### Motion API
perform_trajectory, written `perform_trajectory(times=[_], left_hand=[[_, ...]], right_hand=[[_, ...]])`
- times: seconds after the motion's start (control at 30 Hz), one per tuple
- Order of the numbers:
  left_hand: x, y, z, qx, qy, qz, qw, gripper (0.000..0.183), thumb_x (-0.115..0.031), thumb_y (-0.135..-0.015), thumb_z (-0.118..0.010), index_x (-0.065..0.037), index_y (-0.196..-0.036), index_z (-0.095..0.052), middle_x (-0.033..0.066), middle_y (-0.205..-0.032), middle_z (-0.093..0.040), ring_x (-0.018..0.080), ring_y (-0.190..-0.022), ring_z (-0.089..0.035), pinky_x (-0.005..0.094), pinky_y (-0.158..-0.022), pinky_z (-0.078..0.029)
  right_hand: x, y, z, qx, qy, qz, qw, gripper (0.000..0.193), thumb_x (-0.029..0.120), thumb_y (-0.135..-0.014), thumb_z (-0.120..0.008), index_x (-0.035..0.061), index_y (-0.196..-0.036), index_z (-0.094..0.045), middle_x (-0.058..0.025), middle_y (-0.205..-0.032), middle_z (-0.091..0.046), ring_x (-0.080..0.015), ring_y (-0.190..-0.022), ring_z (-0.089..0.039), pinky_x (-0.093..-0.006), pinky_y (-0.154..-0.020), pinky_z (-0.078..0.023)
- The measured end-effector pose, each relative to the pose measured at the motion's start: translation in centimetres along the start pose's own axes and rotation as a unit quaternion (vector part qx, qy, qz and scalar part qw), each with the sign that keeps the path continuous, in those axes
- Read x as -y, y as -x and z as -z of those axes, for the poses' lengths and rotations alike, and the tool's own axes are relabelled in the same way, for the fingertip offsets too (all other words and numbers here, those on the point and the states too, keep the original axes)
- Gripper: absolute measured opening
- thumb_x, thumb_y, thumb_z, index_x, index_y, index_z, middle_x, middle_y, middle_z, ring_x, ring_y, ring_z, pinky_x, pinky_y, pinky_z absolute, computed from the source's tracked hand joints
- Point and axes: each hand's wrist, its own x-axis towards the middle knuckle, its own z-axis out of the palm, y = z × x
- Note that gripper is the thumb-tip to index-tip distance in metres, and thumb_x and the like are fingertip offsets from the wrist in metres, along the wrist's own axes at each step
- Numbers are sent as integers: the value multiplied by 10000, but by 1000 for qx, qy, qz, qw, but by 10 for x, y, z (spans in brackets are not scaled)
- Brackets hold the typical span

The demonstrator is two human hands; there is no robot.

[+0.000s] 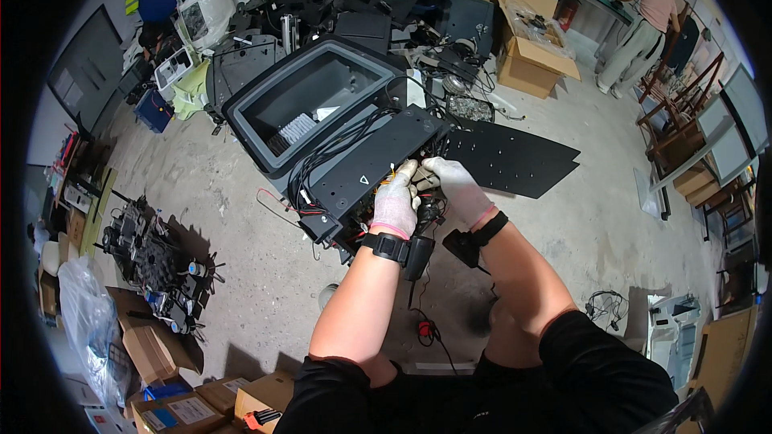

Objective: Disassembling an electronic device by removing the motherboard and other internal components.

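Note:
A large black equipment case (265, 124) lies open on the concrete floor, its grey-rimmed hollow facing up. A perforated black metal panel (378, 162) with bundles of black wires sits across its near side. My left hand (396, 202), in a white glove with a black wrist device, grips the near edge of that panel. Just to its right, my right hand (458, 186), also gloved, pinches small wires and parts at the same edge. Yellow and red wire ends show between my fingers.
A flat black perforated plate (515, 162) lies on the floor to the right. Cardboard boxes (527, 64), piled electronics and a dismantled machine (145, 249) ring the area. A person (639, 28) stands at the far right by a bench. Loose cables (430, 329) lie near my knees.

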Motion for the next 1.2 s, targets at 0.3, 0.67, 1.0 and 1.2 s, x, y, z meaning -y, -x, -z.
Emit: perform_trajectory(times=[0.3, 0.67, 1.0, 1.2], left_hand=[[2, -2, 1, -6, -7, 2, 1000, 132, -264, -965, -705, -149, -1030, -708, -55, -785, -556, 72, -634, -444, 227, -506, -337], [6, -9, 6, 8, 2, -2, 1000, 96, -237, -975, -692, -143, -992, -683, -51, -766, -561, 68, -621, -452, 228, -497, -339], [0, -7, 4, 18, 3, 8, 1000, 131, -264, -989, -680, -151, -927, -657, -46, -767, -601, 63, -591, -463, 220, -477, -336], [1, -1, 1, 14, 14, 17, 1000, 126, -276, -989, -678, -157, -951, -662, -56, -767, -592, 59, -616, -472, 225, -480, -329]], right_hand=[[-8, -16, 18, 4, 200, 29, 979, 222, 197, -956, -653, -3, -881, -713, -74, -838, -705, -166, -755, -641, -322, -682, -506], [-8, -17, 15, -34, 375, 99, 921, 227, 206, -905, -647, -4, -859, -719, -186, -867, -708, -329, -822, -688, -377, -752, -534], [-18, -21, 13, 3, 220, 104, 970, 221, 189, -930, -650, -20, -879, -704, -75, -824, -697, -207, -775, -681, -351, -716, -535], [-21, -24, 28, 92, -42, -44, 994, 199, 144, -901, -708, -34, -990, -692, -92, -848, -711, -190, -766, -664, -316, -707, -520]])
